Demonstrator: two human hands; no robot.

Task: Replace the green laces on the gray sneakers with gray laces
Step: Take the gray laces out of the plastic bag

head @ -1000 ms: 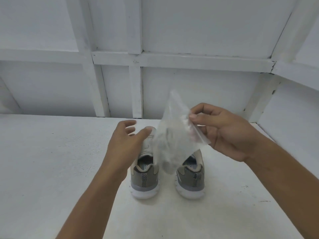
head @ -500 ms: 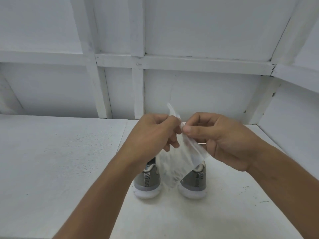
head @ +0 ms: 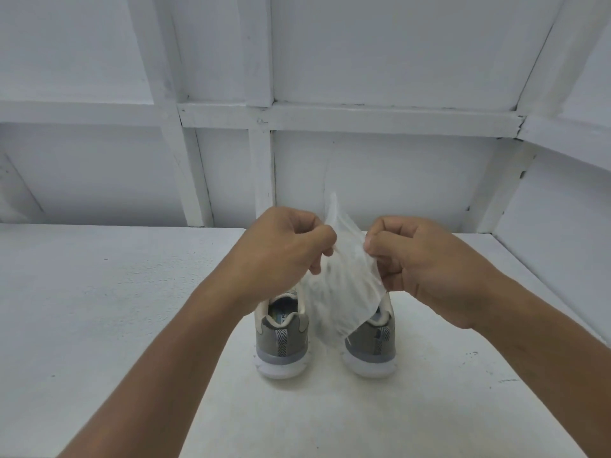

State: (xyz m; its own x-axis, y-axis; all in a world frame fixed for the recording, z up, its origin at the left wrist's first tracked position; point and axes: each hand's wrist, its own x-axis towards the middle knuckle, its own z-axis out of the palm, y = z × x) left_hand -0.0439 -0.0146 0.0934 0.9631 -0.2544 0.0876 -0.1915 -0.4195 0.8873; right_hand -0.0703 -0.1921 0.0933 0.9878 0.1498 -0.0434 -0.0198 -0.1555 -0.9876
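The left hand [head: 284, 252] and right hand [head: 420, 259] each pinch the top of a clear plastic bag [head: 340, 285] above the gray sneakers [head: 284, 338], seemingly opening it; next, pull its mouth apart.

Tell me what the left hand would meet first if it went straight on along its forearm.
The left hand pinches the clear plastic bag, which lies first in that line. Past the bag, it would probably reach the white back wall, though depth is unclear.
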